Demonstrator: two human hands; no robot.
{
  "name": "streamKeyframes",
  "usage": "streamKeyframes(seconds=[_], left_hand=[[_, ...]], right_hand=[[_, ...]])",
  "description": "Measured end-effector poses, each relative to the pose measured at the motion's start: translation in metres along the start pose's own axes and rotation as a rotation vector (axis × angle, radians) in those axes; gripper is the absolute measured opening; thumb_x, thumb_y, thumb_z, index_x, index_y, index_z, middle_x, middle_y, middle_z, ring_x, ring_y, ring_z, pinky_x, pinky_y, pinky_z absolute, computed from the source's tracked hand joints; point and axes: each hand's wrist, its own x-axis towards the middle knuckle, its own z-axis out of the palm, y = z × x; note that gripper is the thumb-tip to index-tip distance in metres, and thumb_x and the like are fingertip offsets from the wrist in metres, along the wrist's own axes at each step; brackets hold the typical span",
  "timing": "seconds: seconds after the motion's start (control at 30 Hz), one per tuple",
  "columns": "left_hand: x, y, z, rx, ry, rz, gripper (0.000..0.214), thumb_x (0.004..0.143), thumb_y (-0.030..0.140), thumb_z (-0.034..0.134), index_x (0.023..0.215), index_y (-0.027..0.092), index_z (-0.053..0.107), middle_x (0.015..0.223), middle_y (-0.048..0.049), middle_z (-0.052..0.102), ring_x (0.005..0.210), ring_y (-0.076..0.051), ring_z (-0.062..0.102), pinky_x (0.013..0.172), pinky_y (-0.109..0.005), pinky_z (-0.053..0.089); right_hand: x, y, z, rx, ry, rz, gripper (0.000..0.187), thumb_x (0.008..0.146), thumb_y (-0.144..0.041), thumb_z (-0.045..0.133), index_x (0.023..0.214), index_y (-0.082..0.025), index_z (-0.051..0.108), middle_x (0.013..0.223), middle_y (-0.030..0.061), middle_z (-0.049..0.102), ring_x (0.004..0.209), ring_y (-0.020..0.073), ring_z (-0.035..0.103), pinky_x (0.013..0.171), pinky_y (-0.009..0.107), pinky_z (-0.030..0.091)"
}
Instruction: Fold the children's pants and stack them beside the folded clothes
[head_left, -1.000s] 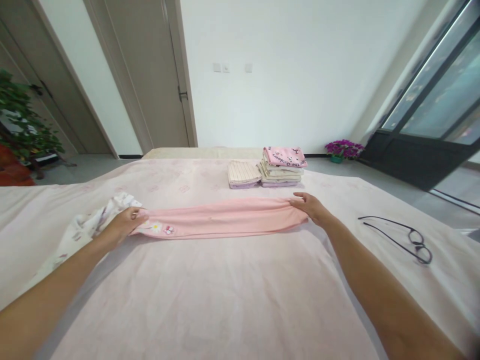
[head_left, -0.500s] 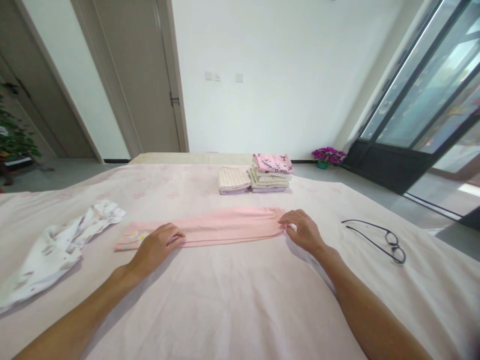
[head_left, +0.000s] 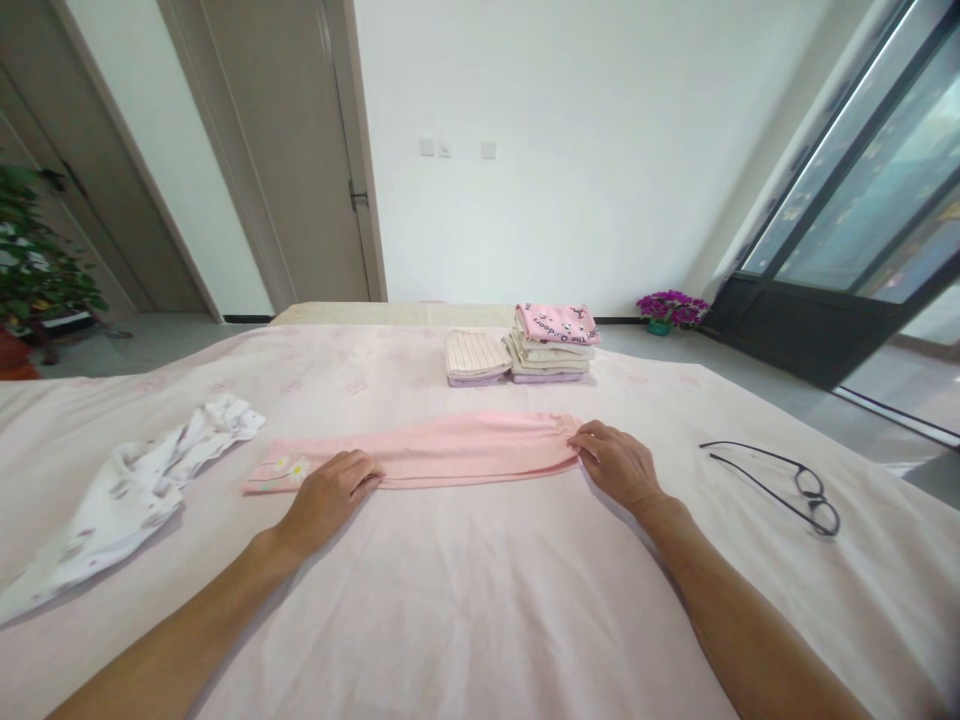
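A folded pink garment (head_left: pixel 450 452) is laid lengthwise across the bed (head_left: pixel 480 600). It is pressed under the flat, unclenched left hand (head_left: pixel 334 490). Its right end is touched by the right hand (head_left: pixel 616 462); whether it is pinched cannot be judged.

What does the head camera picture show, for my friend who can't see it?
Two hands rest on a folded pink garment laid flat on a pale pink bed: the left hand near its flowered end, the right hand at the other end. A crumpled white garment lies left, glasses right, folded clothes behind.
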Motion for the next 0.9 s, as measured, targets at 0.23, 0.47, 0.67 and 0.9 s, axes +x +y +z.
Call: streamKeyframes(seconds=[0.23,0.47,0.67,0.9], left_hand=[[-0.002,-0.002,0.002,0.025,0.005,-0.014,0.018,0.097,0.032,0.047,0.089,0.022,0.06,0.087,-0.003,0.064,0.085,-0.018,0.058,0.079,-0.031,0.044],[-0.002,0.002,0.0,0.032,0.04,-0.012,0.018,0.098,0.031,0.045,0.088,0.021,0.056,0.085,-0.0032,0.061,0.081,-0.018,0.057,0.078,-0.031,0.044],[-0.004,0.006,-0.005,0.057,0.033,0.078,0.02,0.1,0.03,0.043,0.087,0.021,0.055,0.085,-0.0038,0.062,0.082,-0.018,0.057,0.079,-0.032,0.043],[-0.004,0.005,-0.004,0.075,0.011,0.073,0.017,0.098,0.029,0.046,0.087,0.021,0.057,0.088,-0.0049,0.062,0.086,-0.02,0.058,0.08,-0.033,0.044]], right_hand=[[-0.007,0.009,0.013,0.205,0.062,0.069,0.029,0.084,-0.013,0.048,0.103,-0.025,0.067,0.112,0.0042,0.068,0.099,0.0207,0.066,0.081,0.032,0.052],[-0.01,0.014,0.016,0.246,0.092,0.027,0.028,0.081,-0.013,0.051,0.098,-0.025,0.068,0.111,0.006,0.067,0.102,0.023,0.065,0.092,0.038,0.052],[-0.012,0.016,0.017,0.212,0.079,0.013,0.028,0.077,-0.009,0.05,0.092,-0.024,0.069,0.108,0.0055,0.068,0.099,0.0227,0.064,0.092,0.038,0.051],[-0.014,0.015,0.015,0.154,0.069,0.001,0.029,0.075,-0.009,0.053,0.092,-0.025,0.07,0.108,0.0042,0.07,0.098,0.0239,0.063,0.092,0.04,0.048]])
